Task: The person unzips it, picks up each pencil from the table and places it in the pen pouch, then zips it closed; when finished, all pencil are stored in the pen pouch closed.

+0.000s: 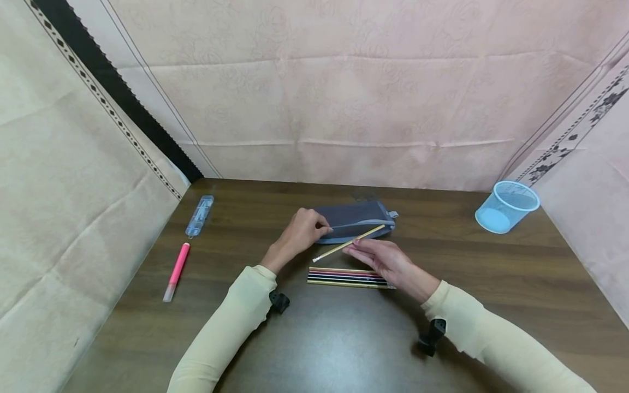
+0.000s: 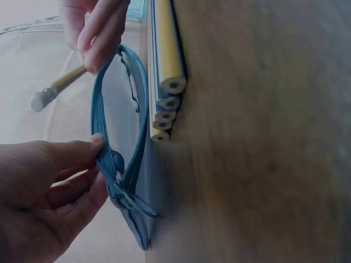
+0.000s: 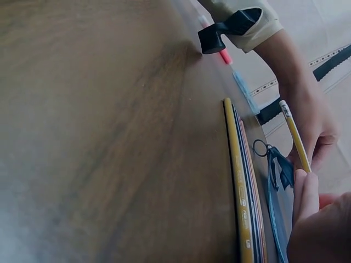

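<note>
A dark blue zippered pencil case lies toward the back of the table. My left hand pinches the upper edge of its mouth near the zipper end; in the left wrist view the zipper gapes open. A yellow pencil with a white eraser end is pinched in my right hand, held slantwise in front of the case. Its eraser end points left, toward my left hand. Just in front, a row of several pencils, yellow, dark and reddish, lies side by side, partly under my right hand.
A light blue mesh cup stands at the back right. On the left lie a pink marker and a clear blue flat object. Patterned cloth hangs behind the wooden table.
</note>
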Action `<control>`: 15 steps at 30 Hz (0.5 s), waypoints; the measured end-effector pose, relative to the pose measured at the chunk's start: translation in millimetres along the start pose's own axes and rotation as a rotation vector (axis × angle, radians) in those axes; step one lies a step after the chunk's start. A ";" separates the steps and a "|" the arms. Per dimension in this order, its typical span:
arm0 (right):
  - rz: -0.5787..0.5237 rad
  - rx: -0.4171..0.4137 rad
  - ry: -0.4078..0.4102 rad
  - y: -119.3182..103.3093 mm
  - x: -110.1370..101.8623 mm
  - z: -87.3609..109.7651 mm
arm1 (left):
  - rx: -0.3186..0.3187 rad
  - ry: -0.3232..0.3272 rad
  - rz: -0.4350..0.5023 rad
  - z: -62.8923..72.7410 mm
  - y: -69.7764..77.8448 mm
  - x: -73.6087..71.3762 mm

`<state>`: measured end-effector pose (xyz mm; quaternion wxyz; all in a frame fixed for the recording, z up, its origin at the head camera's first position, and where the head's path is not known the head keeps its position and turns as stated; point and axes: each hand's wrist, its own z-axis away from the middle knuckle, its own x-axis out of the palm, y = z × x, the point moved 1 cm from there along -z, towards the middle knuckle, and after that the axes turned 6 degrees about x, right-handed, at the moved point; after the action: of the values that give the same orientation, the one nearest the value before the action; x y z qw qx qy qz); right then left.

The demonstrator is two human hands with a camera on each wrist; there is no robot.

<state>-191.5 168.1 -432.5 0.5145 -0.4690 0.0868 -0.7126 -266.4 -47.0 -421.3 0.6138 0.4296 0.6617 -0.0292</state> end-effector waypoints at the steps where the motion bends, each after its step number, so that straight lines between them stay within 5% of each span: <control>1: -0.007 0.008 0.005 -0.9 -0.2 -0.6 | 0.001 0.000 0.001 0.0 0.0 -0.1; 15: 0.012 0.023 0.082 -11.6 -2.5 -13.4 | -0.002 -0.006 0.001 0.0 0.1 -1.0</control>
<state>-209.1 170.7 -434.2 0.5203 -0.4328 0.1025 -0.7290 -266.5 -47.5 -420.5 0.6163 0.4291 0.6596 -0.0294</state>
